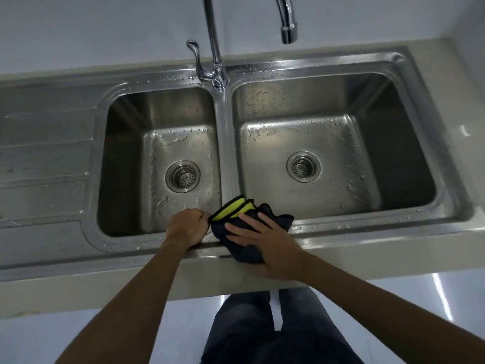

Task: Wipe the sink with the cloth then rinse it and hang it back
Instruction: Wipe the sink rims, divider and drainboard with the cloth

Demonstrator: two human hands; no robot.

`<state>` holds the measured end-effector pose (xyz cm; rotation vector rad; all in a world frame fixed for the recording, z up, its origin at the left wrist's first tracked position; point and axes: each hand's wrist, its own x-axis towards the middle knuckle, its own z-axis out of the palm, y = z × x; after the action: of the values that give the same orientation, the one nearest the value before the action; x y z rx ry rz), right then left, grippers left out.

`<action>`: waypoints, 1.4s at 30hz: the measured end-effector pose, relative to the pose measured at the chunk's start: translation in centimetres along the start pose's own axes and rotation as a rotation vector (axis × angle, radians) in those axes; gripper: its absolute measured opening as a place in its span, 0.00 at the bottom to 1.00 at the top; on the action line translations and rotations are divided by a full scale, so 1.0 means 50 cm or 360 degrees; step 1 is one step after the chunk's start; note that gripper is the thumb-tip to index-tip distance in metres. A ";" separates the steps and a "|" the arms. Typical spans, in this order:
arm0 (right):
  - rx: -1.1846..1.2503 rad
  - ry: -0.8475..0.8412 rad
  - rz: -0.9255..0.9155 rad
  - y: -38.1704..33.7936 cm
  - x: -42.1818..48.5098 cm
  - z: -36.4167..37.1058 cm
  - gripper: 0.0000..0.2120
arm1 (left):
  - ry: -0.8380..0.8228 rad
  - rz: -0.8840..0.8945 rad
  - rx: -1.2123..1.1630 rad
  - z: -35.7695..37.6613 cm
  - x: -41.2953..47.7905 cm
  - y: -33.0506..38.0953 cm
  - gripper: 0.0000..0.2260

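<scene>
Both hands are on the cloth [231,212], a dark one with a yellow lining. It lies bunched on the near rim of the sink [367,229], just where the divider between the two bowls meets that rim. The left hand [187,227] is curled and pinches the cloth's left edge. The right hand [265,243] lies flat on top with its fingers spread, pressing down and gripping nothing.

The step in hand looks like the wiping, and it seems barely begun. Water drops sit all over the rim, the floor of the left bowl [126,153] and the floor of the right bowl [406,153].

To do it well, I would open the bunch out first so that more fabric meets the steel. Then keep the flat palm as the driver, moving in long overlapping strokes along the rim. The corners of the bowls and the base of the tap [215,48] probably need fingertip pressure. Part of the cloth hangs over the front edge of the desk [157,279], so it could slip off if the pinch loosens.
</scene>
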<state>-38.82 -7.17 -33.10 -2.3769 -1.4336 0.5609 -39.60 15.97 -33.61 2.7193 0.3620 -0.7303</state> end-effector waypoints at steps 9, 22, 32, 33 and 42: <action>-0.0113 0.0105 0.0393 0.092 -0.159 -0.031 0.30 | 0.0078 -0.0074 -0.0022 0.009 0.003 -0.003 0.18; -0.0195 0.0280 0.0567 0.016 -0.022 -0.004 0.30 | 0.0212 -0.0529 -0.0596 0.005 0.036 0.039 0.25; -0.0095 0.0247 0.0932 0.238 -0.299 -0.084 0.30 | 0.0701 -0.0715 -0.1060 -0.022 0.104 0.233 0.22; -0.0137 0.0224 0.1012 0.266 -0.331 -0.092 0.33 | 0.0736 -0.0734 -0.1006 -0.015 0.103 0.237 0.22; -0.0279 0.0306 0.1148 0.260 -0.306 -0.101 0.28 | 0.0909 -0.0739 -0.0745 0.007 0.109 0.242 0.20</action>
<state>-32.87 -27.00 -31.94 -2.9741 -0.5304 0.3506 -31.38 5.55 -34.06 2.3467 1.1560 0.0705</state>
